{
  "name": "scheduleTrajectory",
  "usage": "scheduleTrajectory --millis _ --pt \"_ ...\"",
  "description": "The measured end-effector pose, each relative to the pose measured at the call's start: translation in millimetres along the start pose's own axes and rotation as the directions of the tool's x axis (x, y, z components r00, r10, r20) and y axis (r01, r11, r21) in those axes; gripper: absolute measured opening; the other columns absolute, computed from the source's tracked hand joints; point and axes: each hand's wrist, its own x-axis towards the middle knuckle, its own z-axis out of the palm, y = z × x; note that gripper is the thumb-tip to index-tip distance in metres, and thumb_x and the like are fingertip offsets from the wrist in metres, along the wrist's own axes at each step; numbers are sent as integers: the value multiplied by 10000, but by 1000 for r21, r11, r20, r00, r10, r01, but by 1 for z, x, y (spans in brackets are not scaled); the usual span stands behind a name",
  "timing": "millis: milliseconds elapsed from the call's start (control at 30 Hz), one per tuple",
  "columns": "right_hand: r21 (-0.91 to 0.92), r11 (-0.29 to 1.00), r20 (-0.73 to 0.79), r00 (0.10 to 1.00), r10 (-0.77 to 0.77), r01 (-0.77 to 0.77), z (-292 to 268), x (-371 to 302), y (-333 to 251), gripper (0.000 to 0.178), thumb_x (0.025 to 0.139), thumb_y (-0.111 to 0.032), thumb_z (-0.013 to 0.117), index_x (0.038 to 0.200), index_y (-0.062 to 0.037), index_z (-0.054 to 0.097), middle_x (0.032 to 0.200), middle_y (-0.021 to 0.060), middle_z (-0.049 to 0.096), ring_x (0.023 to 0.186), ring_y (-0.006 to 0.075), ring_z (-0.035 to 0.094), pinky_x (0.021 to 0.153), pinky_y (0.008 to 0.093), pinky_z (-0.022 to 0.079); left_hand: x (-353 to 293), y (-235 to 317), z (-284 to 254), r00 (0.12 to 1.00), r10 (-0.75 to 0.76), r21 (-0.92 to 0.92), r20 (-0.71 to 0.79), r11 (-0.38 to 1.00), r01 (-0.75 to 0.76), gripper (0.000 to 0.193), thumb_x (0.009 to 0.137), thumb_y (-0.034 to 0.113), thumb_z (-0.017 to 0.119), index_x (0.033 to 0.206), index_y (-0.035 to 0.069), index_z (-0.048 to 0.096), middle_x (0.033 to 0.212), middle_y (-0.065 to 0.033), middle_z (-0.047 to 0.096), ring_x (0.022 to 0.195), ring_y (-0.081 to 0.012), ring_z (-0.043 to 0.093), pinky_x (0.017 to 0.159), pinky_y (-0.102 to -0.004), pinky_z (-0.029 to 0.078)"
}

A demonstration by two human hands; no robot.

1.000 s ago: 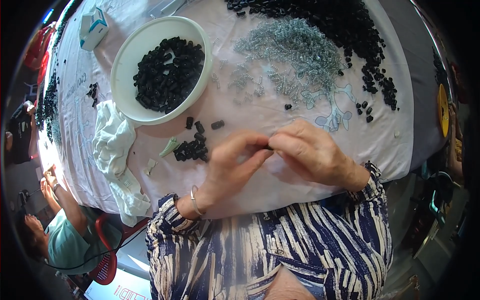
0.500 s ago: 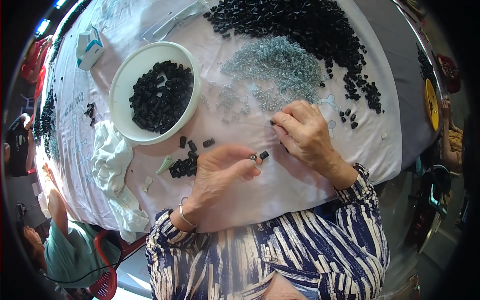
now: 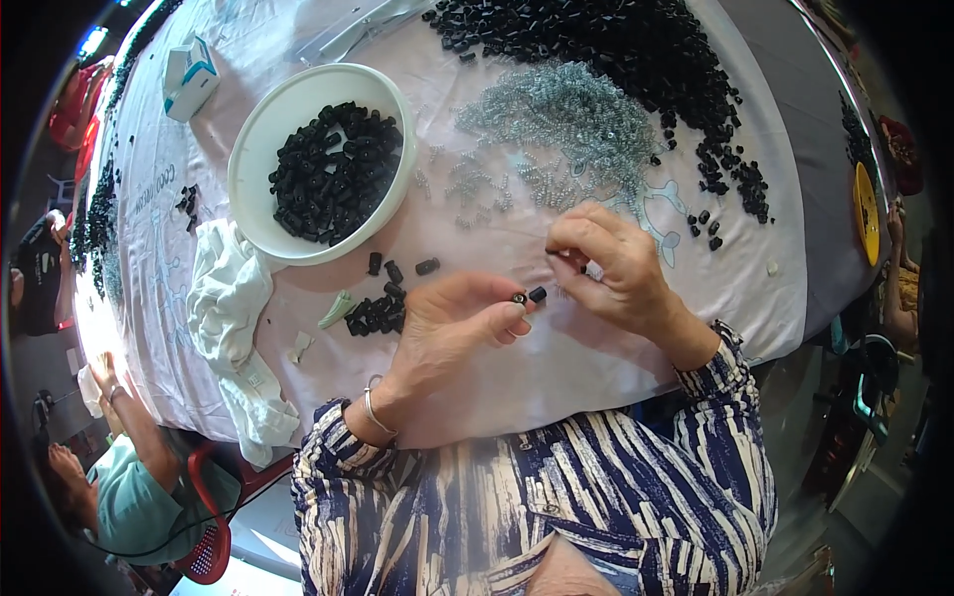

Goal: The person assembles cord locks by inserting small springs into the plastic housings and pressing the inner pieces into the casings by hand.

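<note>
My left hand point(image 3: 447, 323) pinches a small black plastic cylinder point(image 3: 519, 298) between thumb and forefinger, its round open end showing. Another black cylinder point(image 3: 538, 294) is right beside those fingertips; whether it is held too, I cannot tell. My right hand point(image 3: 621, 263) is a little farther off to the right, fingers curled together around a small dark piece point(image 3: 553, 252), mostly covered by the fingers. Just beyond the right hand spreads a heap of small metal springs point(image 3: 566, 119). Several loose black cylinders point(image 3: 378, 314) lie by my left wrist.
A white bowl point(image 3: 238, 189) holding black cylinders stands at the left. Far right is a big black pile point(image 3: 636, 50) of similar parts. A white cloth point(image 3: 224, 308), a tissue box point(image 3: 191, 79) and a clear plastic bag point(image 3: 358, 30) lie around. Other people sit at the table's sides.
The whole view has shifted slightly, with the table things sitting a bit farther right. Both hands keep their pinches; the right fingers have turned a little, showing a pale spot between them.
</note>
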Motion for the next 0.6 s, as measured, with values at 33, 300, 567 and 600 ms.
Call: scheduleTrajectory --millis 33,300,567,600 --pt "211 972 49 995 92 -101 -2 -2 -5 221 706 84 662 905 1 617 813 72 611 686 170 592 598 291 486 0 0 0 1000 8 10 4 1000 -8 191 867 74 666 1032 -17 639 914 -80 685 787 -125 653 668 -236 524" --pt "433 888 164 982 89 -152 -2 -2 -18 223 736 96 647 933 -7 651 796 61 643 690 129 597 584 241 462 -1 -2 -3 1000 8 0 0 1000 -8 184 868 76 668 1027 -13 641 895 -67 681 794 -114 645 666 -221 519" --pt "398 903 123 985 122 -162 4 -7 -13 211 759 76 643 950 -14 635 834 42 627 695 100 572 590 230 440 -1 -4 1 999 38 -11 19 999 -37 196 878 89 661 1042 -15 631 935 -67 669 813 -113 639 674 -222 515" --pt "399 903 124 985 123 -163 4 -7 -14 211 759 76 643 950 -14 635 834 42 627 695 100 572 590 230 440 -1 -3 1 999 27 -4 19 1000 -27 202 879 92 662 1046 -16 627 929 -66 669 813 -113 638 677 -222 515"
